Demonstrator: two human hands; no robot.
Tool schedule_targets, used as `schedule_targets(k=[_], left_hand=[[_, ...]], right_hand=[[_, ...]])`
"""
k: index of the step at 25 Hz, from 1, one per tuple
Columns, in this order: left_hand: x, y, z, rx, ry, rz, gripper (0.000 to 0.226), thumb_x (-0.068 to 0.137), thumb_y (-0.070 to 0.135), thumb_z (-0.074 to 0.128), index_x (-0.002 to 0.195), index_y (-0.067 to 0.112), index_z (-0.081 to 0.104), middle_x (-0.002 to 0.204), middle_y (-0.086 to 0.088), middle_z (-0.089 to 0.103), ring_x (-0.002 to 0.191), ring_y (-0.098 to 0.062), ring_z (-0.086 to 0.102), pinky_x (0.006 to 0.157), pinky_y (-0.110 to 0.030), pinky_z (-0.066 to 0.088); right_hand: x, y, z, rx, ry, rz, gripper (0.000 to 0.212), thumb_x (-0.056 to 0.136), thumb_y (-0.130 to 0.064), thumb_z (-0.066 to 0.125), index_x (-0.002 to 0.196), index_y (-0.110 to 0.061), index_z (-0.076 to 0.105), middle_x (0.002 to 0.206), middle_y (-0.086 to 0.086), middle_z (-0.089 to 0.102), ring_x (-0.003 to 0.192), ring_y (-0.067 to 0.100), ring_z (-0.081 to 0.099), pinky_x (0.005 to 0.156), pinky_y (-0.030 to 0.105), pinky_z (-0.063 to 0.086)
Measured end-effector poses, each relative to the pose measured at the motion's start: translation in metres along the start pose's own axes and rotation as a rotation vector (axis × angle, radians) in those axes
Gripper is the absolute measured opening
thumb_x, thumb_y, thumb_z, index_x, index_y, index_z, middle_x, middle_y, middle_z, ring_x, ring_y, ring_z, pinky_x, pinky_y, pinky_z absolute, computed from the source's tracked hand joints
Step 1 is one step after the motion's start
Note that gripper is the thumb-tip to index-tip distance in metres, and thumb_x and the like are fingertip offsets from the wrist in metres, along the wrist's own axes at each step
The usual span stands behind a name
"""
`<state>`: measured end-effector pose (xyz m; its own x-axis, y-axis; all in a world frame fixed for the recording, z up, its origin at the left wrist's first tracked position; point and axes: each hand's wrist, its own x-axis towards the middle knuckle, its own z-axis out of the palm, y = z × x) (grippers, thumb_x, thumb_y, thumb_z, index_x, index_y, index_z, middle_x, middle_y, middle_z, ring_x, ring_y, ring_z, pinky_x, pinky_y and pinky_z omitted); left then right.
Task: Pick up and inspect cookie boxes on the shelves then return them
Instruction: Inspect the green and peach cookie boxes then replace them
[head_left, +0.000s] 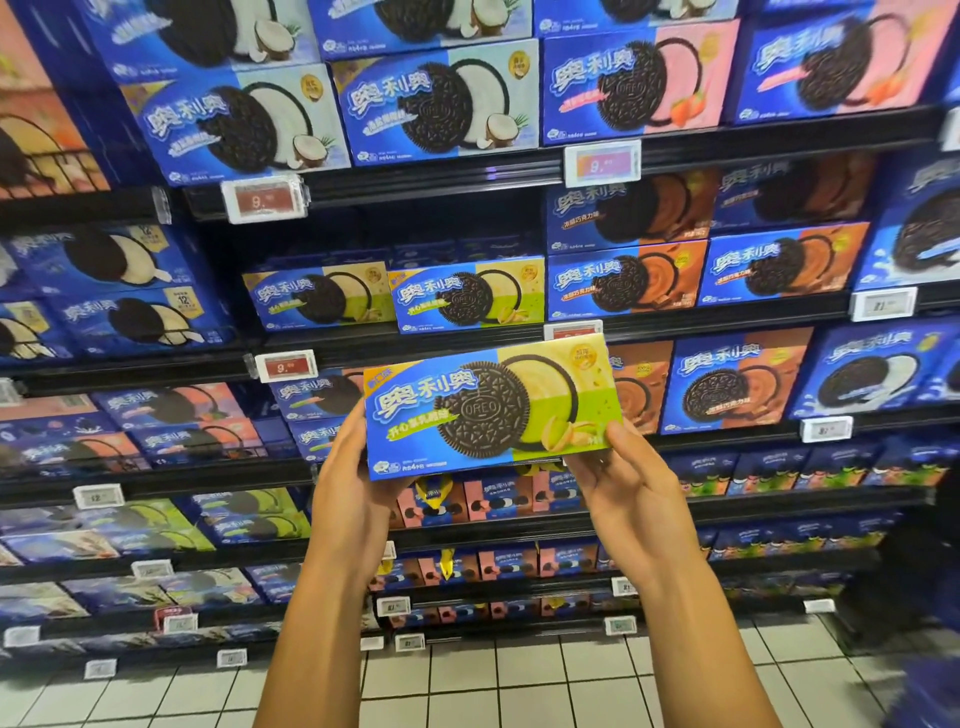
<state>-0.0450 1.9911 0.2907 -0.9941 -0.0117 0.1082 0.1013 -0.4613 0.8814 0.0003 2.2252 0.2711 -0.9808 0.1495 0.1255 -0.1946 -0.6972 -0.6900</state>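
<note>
Reaching up from the bottom of the view, two bare forearms hold a flat rectangular cardboard cookie box (493, 408), blue on its left half and yellow-green on its right, printed with a dark round sandwich cookie. The left hand (349, 475) grips the box's left end, thumb lying along the front edge and fingers hidden behind. The right hand (626, 480) grips the lower right corner, thumb on the front face and the other fingers curled behind. The box is in the air in front of the shelves, face toward the camera, tilted slightly up at its right end. Below lies a white tiled floor (519, 686). Behind the box stand black metal shelves (447, 343) packed with similar blue cookie boxes, and two matching yellow-green boxes (470, 296) sit one shelf higher. White price tags (284, 365) clip to the shelf edges.
</note>
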Motion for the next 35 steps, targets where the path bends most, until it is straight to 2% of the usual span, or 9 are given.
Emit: schedule_targets(k=[5, 8, 11, 16, 19, 23, 28, 31, 35], left_hand=[[0.009, -0.010, -0.002, 0.054, 0.126, -0.064, 0.028, 0.104, 0.023, 0.044, 0.114, 0.024, 0.070, 0.106, 0.002, 0.074, 0.079, -0.009, 0.070, 0.058, -0.029, 0.054], [0.016, -0.020, -0.001, 0.069, 0.124, -0.149, 0.023, 0.103, 0.024, 0.046, 0.104, 0.019, 0.069, 0.090, 0.005, 0.075, 0.074, -0.010, 0.069, 0.056, -0.030, 0.053], [0.024, -0.029, 0.004, 0.117, 0.077, -0.195, 0.020, 0.104, 0.020, 0.045, 0.107, 0.016, 0.065, 0.097, 0.002, 0.076, 0.080, -0.010, 0.071, 0.064, -0.032, 0.058], [0.035, -0.036, 0.012, 0.162, 0.097, -0.261, 0.026, 0.106, 0.019, 0.038, 0.113, 0.013, 0.062, 0.112, -0.008, 0.069, 0.092, -0.018, 0.068, 0.074, -0.032, 0.056], [0.037, -0.035, 0.017, 0.134, 0.089, -0.317, 0.032, 0.107, 0.019, 0.036, 0.128, 0.005, 0.057, 0.124, -0.016, 0.065, 0.110, -0.033, 0.061, 0.097, -0.051, 0.048], [0.030, -0.031, 0.025, 0.065, 0.082, -0.310, 0.037, 0.107, 0.021, 0.039, 0.132, -0.002, 0.052, 0.127, -0.025, 0.060, 0.109, -0.036, 0.058, 0.085, -0.045, 0.051], [0.026, -0.029, 0.019, 0.053, 0.102, -0.325, 0.036, 0.107, 0.018, 0.037, 0.134, 0.000, 0.052, 0.135, -0.023, 0.058, 0.127, -0.042, 0.053, 0.105, -0.056, 0.041], [0.025, -0.025, 0.015, 0.044, 0.105, -0.314, 0.032, 0.107, 0.015, 0.038, 0.131, 0.002, 0.055, 0.131, -0.021, 0.062, 0.124, -0.039, 0.057, 0.103, -0.057, 0.045], [0.026, -0.015, 0.004, 0.091, 0.122, -0.233, 0.033, 0.105, 0.019, 0.040, 0.127, -0.003, 0.053, 0.121, -0.016, 0.066, 0.096, -0.024, 0.067, 0.077, -0.038, 0.058]], right_hand=[[-0.002, -0.001, 0.002, -0.109, 0.035, -0.053, 0.057, 0.079, -0.027, 0.073, 0.132, -0.008, 0.061, 0.121, 0.016, 0.068, 0.110, 0.032, 0.060, 0.102, 0.055, 0.050], [-0.007, -0.001, 0.015, -0.254, 0.040, -0.173, 0.061, 0.075, -0.040, 0.082, 0.129, -0.019, 0.064, 0.121, 0.010, 0.071, 0.110, 0.026, 0.066, 0.092, 0.040, 0.056], [-0.013, -0.002, 0.035, -0.336, -0.056, -0.240, 0.072, 0.076, -0.058, 0.078, 0.135, -0.022, 0.059, 0.130, 0.006, 0.068, 0.118, 0.022, 0.064, 0.092, 0.030, 0.053], [-0.024, 0.004, 0.055, -0.403, -0.120, -0.266, 0.033, 0.090, -0.043, 0.068, 0.123, -0.038, 0.069, 0.134, -0.005, 0.066, 0.127, 0.015, 0.059, 0.099, 0.030, 0.051], [-0.033, 0.003, 0.069, -0.454, -0.174, -0.307, 0.037, 0.081, -0.047, 0.076, 0.117, -0.046, 0.070, 0.122, -0.011, 0.071, 0.117, 0.007, 0.064, 0.085, 0.019, 0.054], [-0.040, 0.003, 0.079, -0.476, -0.241, -0.348, 0.042, 0.076, -0.051, 0.077, 0.117, -0.043, 0.070, 0.119, -0.012, 0.071, 0.113, 0.005, 0.064, 0.080, 0.018, 0.054], [-0.042, 0.002, 0.082, -0.460, -0.257, -0.343, 0.046, 0.072, -0.054, 0.079, 0.115, -0.040, 0.071, 0.118, -0.012, 0.072, 0.113, 0.006, 0.066, 0.079, 0.019, 0.055], [-0.042, 0.003, 0.082, -0.460, -0.280, -0.341, 0.045, 0.074, -0.054, 0.078, 0.116, -0.043, 0.070, 0.119, -0.012, 0.071, 0.113, 0.006, 0.065, 0.079, 0.018, 0.055], [-0.037, 0.006, 0.070, -0.398, -0.208, -0.312, 0.046, 0.078, -0.048, 0.080, 0.122, -0.042, 0.067, 0.127, -0.004, 0.069, 0.120, 0.015, 0.063, 0.089, 0.028, 0.055]])
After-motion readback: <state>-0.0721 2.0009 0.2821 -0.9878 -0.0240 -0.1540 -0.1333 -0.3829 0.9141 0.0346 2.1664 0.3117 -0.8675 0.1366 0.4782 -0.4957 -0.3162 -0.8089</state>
